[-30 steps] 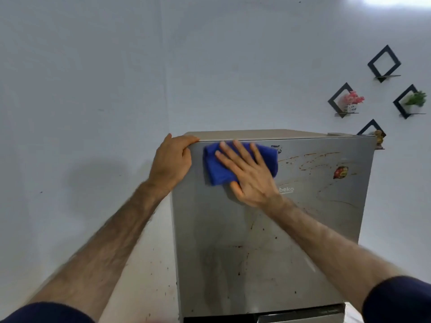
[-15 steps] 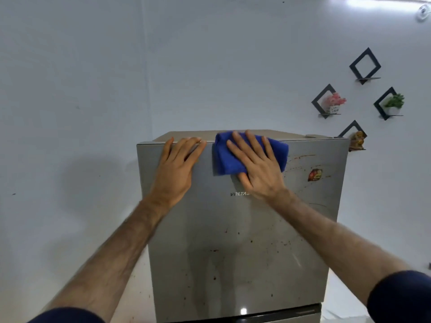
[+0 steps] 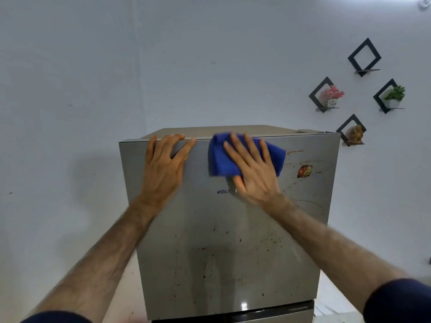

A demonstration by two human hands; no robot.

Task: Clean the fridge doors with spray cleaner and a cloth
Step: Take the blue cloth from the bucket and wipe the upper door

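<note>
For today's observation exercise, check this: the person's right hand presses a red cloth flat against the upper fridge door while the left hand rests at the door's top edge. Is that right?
Not quite: the cloth is blue, not red, as the head view shows. The rest holds: the right hand presses it flat against the upper fridge door, and the left hand rests at the door's top edge.

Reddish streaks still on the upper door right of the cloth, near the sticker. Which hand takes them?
Right. The right hand already presses the blue cloth flat on the fridge door, just beside the reddish streaks and sticker. The left hand is bare, braced at the door's top edge, farther away.
</note>
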